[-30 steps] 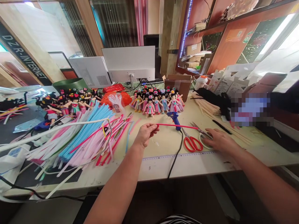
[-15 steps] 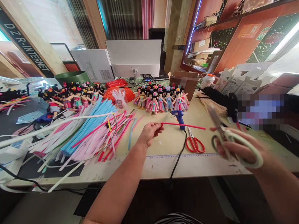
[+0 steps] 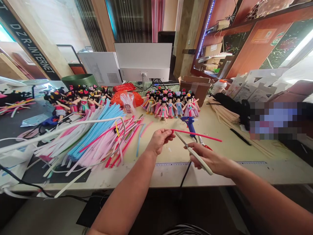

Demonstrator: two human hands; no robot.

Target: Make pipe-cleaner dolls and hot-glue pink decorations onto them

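My left hand (image 3: 160, 140) pinches one end of a thin red strip (image 3: 202, 135), which sticks out level to the right above the table. My right hand (image 3: 210, 159) grips white-handled scissors (image 3: 194, 153). Their blade tips point up and left, close under the strip near my left fingers. Whether the blades touch the strip I cannot tell. A blue glue gun (image 3: 189, 123) stands just behind the strip, and red-handled scissors (image 3: 202, 143) lie partly hidden behind my right hand.
A big heap of pink, blue and white strips (image 3: 93, 137) covers the table's left half. Two groups of small dolls (image 3: 171, 104) stand further back, in front of a monitor (image 3: 144, 62). A cardboard box (image 3: 194, 86), bamboo sticks (image 3: 227, 117) and a black cord (image 3: 184, 173) lie to the right and middle.
My right hand picked the white-handled scissors up off the table at the right and carried them left to the red strip. The left hand kept its hold.
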